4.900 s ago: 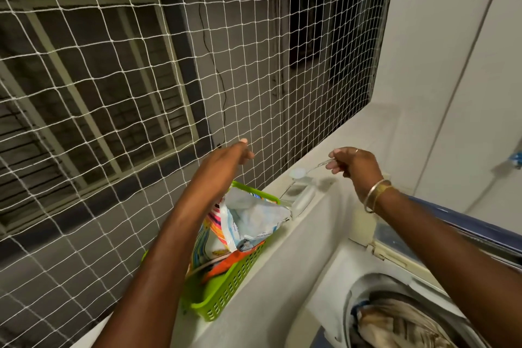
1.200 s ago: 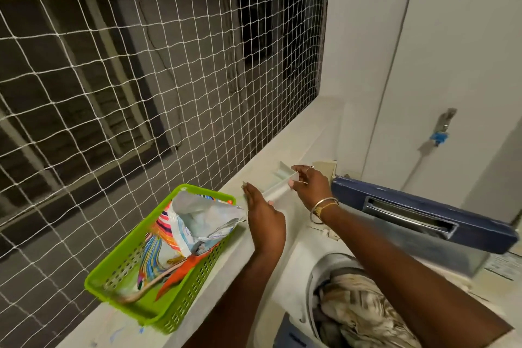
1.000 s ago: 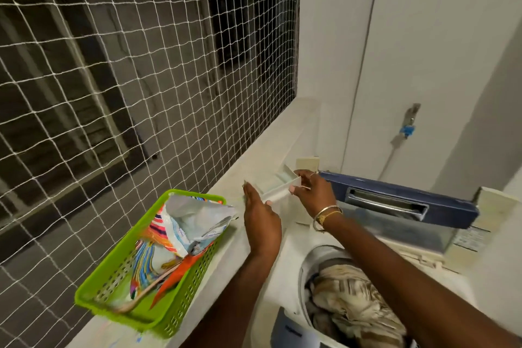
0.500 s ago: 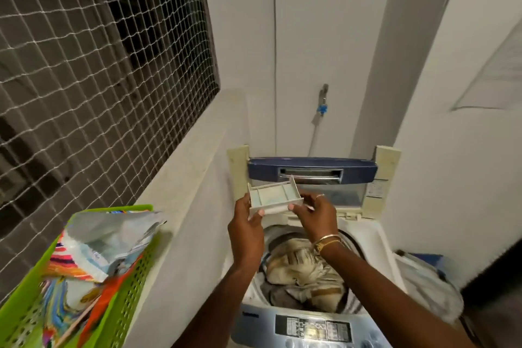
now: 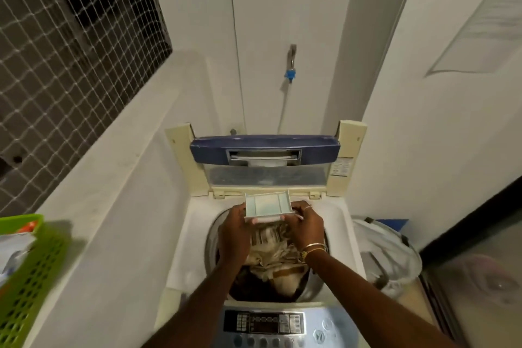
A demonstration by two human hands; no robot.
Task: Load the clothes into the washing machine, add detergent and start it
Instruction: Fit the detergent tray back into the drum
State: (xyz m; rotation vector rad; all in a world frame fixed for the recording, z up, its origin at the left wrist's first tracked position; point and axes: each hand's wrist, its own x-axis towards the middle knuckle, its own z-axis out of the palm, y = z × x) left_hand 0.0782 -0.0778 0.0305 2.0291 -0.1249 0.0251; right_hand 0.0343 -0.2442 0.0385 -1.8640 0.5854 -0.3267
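We see the washing machine (image 5: 195, 237) with its blue lid (image 5: 265, 147) raised at the back. A green basket (image 5: 26, 277) sits on the ledge well to the machine's left. Striped clothes (image 5: 272, 258) fill the machine's drum. Above the drum's back edge, just in front of the lid, our left hand (image 5: 236, 232) and right hand (image 5: 306, 227) each grip one side of a pale detergent tray (image 5: 267, 203), thumbs on its near edge, holding it open side up.
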